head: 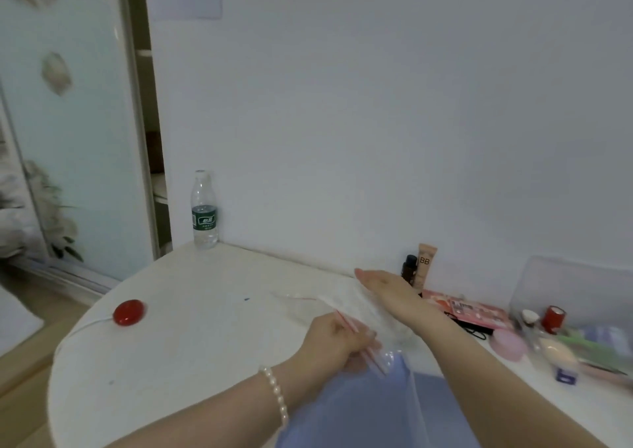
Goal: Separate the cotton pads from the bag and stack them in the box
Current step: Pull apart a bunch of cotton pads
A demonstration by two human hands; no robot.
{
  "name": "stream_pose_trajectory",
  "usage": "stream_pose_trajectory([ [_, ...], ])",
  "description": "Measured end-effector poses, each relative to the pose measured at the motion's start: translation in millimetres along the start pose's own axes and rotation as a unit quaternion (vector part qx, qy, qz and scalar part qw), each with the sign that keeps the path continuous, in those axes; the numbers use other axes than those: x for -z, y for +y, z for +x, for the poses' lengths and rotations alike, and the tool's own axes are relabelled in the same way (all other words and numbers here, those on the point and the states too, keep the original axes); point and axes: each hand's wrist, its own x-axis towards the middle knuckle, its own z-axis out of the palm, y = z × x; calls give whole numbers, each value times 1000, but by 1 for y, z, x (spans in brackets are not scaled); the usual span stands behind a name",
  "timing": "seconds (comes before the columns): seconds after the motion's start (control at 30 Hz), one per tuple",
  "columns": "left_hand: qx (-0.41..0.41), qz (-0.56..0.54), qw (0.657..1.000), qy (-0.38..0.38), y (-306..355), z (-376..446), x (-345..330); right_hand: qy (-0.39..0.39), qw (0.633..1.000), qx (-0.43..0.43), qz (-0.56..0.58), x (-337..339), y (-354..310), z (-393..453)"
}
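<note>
A clear plastic zip bag (310,305) with a red seal strip lies over the white table's middle, white cotton pads faintly showing inside. My left hand (337,339) pinches the bag's red-edged mouth near the table's front edge. My right hand (383,288) reaches over the bag with fingers stretched out, its fingertips at or inside the bag's opening; the exact contact is hidden. A clear plastic box (575,290) stands at the right against the wall.
The round white table (191,351) carries a red puck-shaped device (129,312) with a white cable at the left and a water bottle (204,209) at the back. Cosmetics crowd the right: a BB tube (424,264), a pink palette (476,310), a pink sponge (507,344).
</note>
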Motion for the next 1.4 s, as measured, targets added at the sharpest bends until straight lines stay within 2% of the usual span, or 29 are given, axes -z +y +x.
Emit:
stream_pose_trajectory([
  [0.07,57,-99,993,32,-11,-8,-2,5,998,51,-40,-9,-8,-8],
  [0.13,96,-193,969,122,-18,-12,5,-3,991,84,-108,-18,-11,-16],
  [0.2,93,-239,944,209,-24,-11,21,-34,983,95,-151,-25,-16,-28],
  [0.27,105,-263,928,243,-29,-12,40,-64,977,95,-180,-30,-18,-40],
  [0.33,149,-271,929,202,-32,-18,47,-73,971,107,-199,-38,-17,-49],
  [0.4,176,-263,940,125,-31,-26,41,-75,966,114,-221,-45,-18,-58],
  [0.5,164,-235,955,74,-27,-30,30,-79,960,108,-247,-44,-19,-66],
  [0.63,140,-190,970,60,-22,-32,18,-85,956,104,-259,-30,-15,-73],
  [0.87,91,-159,981,69,-13,-32,-7,-30,957,140,-252,-22,-2,-77],
  [1.1,40,-111,990,71,-15,-34,-13,-111,989,72,-69,-10,5,-79],
  [1.17,22,-106,991,75,-19,-32,-11,-103,992,49,-49,-10,5,-77],
  [1.23,6,-101,992,78,-22,-29,-10,-64,997,38,-37,-11,2,-71],
  [1.3,-7,-84,992,92,-22,-26,-10,-16,990,68,-123,-14,-1,-69],
  [1.33,-15,-79,991,103,-22,-24,-11,18,969,99,-224,-17,-5,-71],
  [1.37,-19,-77,990,114,-20,-23,-12,55,932,139,-331,-21,-10,-73],
  [1.4,-22,-77,989,121,-20,-23,-15,92,897,182,-391,-24,-12,-75],
])
